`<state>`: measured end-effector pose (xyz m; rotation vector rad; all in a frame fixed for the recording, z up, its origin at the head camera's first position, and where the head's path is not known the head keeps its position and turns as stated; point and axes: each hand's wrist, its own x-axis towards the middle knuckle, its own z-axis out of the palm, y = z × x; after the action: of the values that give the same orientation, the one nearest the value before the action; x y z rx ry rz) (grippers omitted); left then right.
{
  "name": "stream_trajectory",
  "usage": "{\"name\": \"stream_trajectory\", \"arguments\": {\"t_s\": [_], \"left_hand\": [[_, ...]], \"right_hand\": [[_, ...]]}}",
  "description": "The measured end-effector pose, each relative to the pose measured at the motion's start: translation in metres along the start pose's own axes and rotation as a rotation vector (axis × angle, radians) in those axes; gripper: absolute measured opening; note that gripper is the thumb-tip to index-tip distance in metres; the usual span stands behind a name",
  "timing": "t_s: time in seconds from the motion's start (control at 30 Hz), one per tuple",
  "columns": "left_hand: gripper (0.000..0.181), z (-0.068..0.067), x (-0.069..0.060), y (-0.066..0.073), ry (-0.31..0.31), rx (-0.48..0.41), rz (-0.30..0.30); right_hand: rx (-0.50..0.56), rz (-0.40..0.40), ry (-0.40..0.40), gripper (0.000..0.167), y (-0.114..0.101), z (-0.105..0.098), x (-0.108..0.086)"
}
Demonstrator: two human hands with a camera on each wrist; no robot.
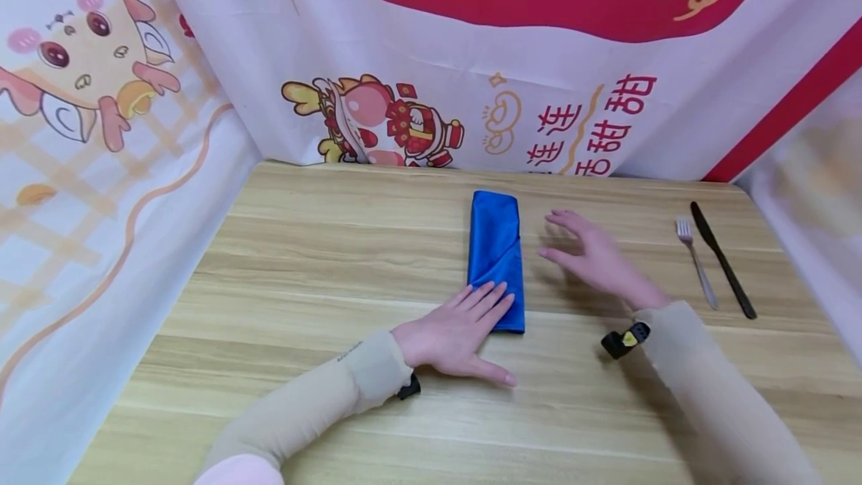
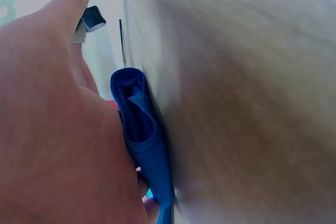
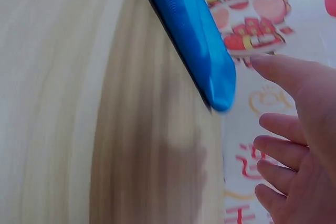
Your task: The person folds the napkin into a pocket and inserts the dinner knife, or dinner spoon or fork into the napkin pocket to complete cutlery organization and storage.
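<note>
A blue satin-like cloth napkin [image 1: 494, 238], folded into a long narrow strip, lies on the wooden table in the head view. My left hand [image 1: 458, 331] rests flat on its near end, fingers straight and thumb spread to the side. The left wrist view shows the layered open end of the napkin [image 2: 152, 169] beside the palm. To the right of the cloth, my right hand [image 1: 599, 257] hovers with nothing in it, thumb and fingers apart. From the right wrist, the napkin [image 3: 197, 40] appears apart from the right hand [image 3: 304, 145].
A fork [image 1: 698, 268] and a dark-handled table knife [image 1: 723, 260] lie side by side at the right of the table [image 1: 303, 245]. Printed curtains [image 1: 431, 43] hang behind the table and along its left side.
</note>
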<state>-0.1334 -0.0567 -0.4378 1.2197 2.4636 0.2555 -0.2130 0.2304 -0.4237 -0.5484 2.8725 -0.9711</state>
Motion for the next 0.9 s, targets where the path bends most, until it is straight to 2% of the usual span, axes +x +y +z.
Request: {"name": "stream_trajectory", "arguments": {"t_s": [0.13,0.37,0.43,0.6,0.9], "left_hand": [[0.115,0.002,0.001,-0.002,-0.023,0.018,-0.006],[0.117,0.0,-0.001,0.001,-0.001,0.039,-0.002],[0.116,0.0,-0.001,0.001,0.001,0.042,-0.003],[0.116,0.0,-0.001,0.001,-0.001,0.043,-0.002],[0.118,0.0,-0.002,0.001,-0.012,0.05,-0.003]], "right_hand": [[0.019,0.052,0.076,0.068,0.012,-0.019,-0.012],[-0.026,0.152,0.183,0.074,0.035,-0.056,-0.035],[-0.047,0.211,0.189,0.077,0.04,-0.065,-0.042],[-0.011,0.325,0.186,0.086,0.061,-0.083,-0.057],[-0.019,0.422,0.244,0.079,0.094,-0.101,-0.083]]}}
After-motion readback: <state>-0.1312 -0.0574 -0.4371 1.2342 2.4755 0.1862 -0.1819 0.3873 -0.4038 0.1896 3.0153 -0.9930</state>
